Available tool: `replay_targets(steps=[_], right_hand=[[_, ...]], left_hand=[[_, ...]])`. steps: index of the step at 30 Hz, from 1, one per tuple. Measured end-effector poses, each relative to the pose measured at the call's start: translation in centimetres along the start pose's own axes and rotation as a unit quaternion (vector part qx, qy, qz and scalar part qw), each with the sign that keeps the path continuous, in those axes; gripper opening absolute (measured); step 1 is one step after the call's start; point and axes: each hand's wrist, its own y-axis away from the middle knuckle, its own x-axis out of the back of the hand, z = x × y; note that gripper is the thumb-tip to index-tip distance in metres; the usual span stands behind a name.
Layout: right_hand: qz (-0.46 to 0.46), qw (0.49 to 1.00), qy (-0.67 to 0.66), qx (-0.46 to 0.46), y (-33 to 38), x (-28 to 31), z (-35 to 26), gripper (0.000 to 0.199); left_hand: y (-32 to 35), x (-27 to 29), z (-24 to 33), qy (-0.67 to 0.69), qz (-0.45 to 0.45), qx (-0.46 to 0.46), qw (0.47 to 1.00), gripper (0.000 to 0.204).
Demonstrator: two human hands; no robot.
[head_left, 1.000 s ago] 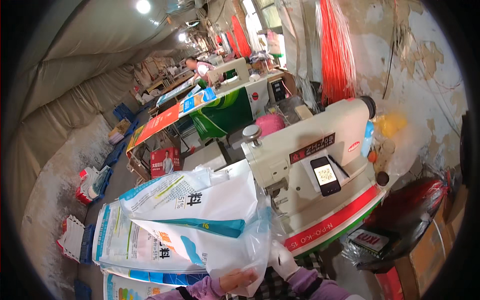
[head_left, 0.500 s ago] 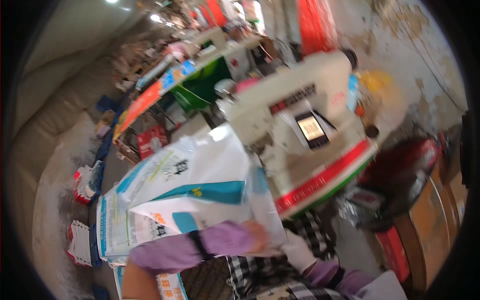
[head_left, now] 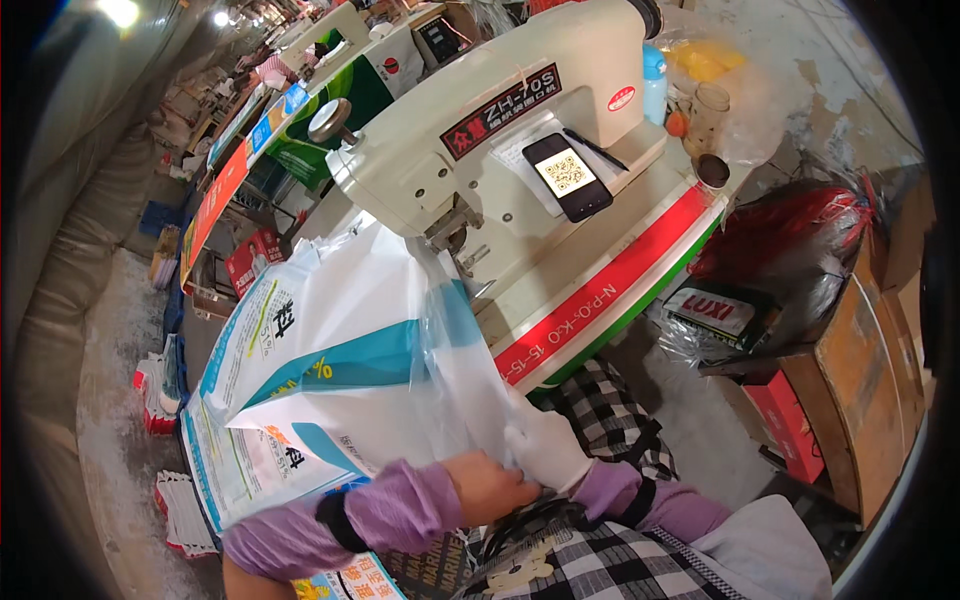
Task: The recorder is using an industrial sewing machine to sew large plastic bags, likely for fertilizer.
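Note:
A large white and teal printed bag (head_left: 370, 350), with a clear plastic layer along its right side, lies over the front of the sewing machine (head_left: 470, 130). Its upper edge reaches the needle area. My right hand (head_left: 545, 445), in a white glove, is closed on the bag's near right edge. Bare and curled, my left hand (head_left: 490, 488) lies beside the glove at the bag's near edge; what its fingers hold is hidden. Purple sleeves with black bands cover both forearms. Below the hands is my black-and-white checked clothing (head_left: 600, 540).
A phone (head_left: 567, 177) and a pen (head_left: 596, 150) rest on paper on the machine bed. Behind stand a blue bottle (head_left: 654, 85) and a glass jar (head_left: 709, 110). Cardboard boxes (head_left: 845, 390) and a red plastic-wrapped bundle (head_left: 790, 235) sit at right. Stacked folded bags (head_left: 185, 515) lie left.
The view has shifted, so the machine and bag sit further left and higher in the picture. Both hands stay close together at the bag's near edge.

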Motion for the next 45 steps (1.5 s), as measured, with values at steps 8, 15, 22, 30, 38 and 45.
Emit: replay_targets(steps=[8,15,22,30,38,45], right_hand=[[0.028,0.974,0.218,0.052,0.6,1.0,0.4,0.060],[0.171,0.933,0.228,0.221,-13.9,-1.3,1.1,0.050],[0.107,0.955,0.232,0.146,-16.1,-1.5,-0.2,0.040],[0.076,0.995,-0.055,-0.018,-18.0,-2.0,1.3,0.043],[-0.028,0.956,-0.292,0.008,-13.6,-3.6,-0.6,0.044],[-0.098,0.845,-0.516,-0.099,-6.3,0.1,1.8,0.031]], left_hand=[[0.3,2.2,-15.5,-0.021,-0.252,0.221,0.942,0.064],[4.5,2.4,-27.7,-0.239,-0.056,0.415,0.876,0.028],[10.2,4.5,-27.9,-0.290,0.300,0.244,0.875,0.026],[7.7,5.7,-6.4,-0.134,-0.097,0.206,0.965,0.013],[3.4,-10.8,-0.4,0.839,0.261,0.051,0.474,0.019],[-0.6,-5.7,-0.1,0.794,0.340,0.071,0.499,0.021]])
